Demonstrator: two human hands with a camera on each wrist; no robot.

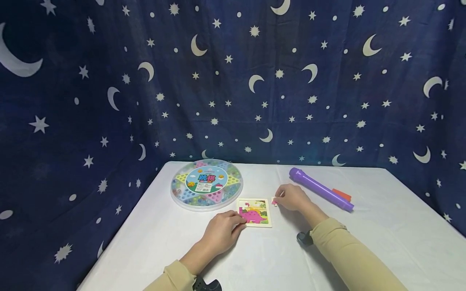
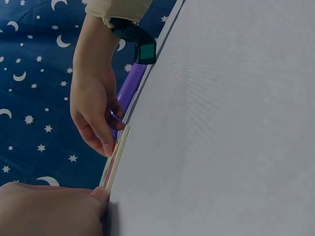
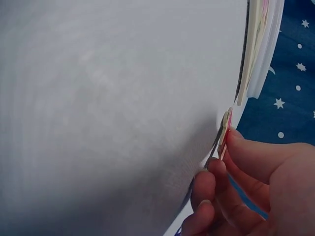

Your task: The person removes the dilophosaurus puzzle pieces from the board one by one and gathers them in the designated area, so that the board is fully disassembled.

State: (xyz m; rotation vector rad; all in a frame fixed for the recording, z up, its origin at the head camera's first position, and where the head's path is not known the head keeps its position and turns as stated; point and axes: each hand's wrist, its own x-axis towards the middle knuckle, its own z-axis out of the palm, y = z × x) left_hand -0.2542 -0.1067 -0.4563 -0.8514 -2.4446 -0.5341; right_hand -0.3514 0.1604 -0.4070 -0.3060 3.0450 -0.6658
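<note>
As right hand (image 1: 291,197) pinches piece (image 1: 274,201), puzzle (image 1: 255,216) nearby

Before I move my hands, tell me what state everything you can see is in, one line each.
Dinosaur puzzle: flat, picture side up.
Puzzle piece: loose, apart from the puzzle.
Left hand: holds the puzzle's near left corner.
Right hand: pinches the piece.
Round game box: lying flat, looks closed.
Purple stick: lying on its side.
Orange object: partly hidden.
Starry cloth: hanging.
</note>
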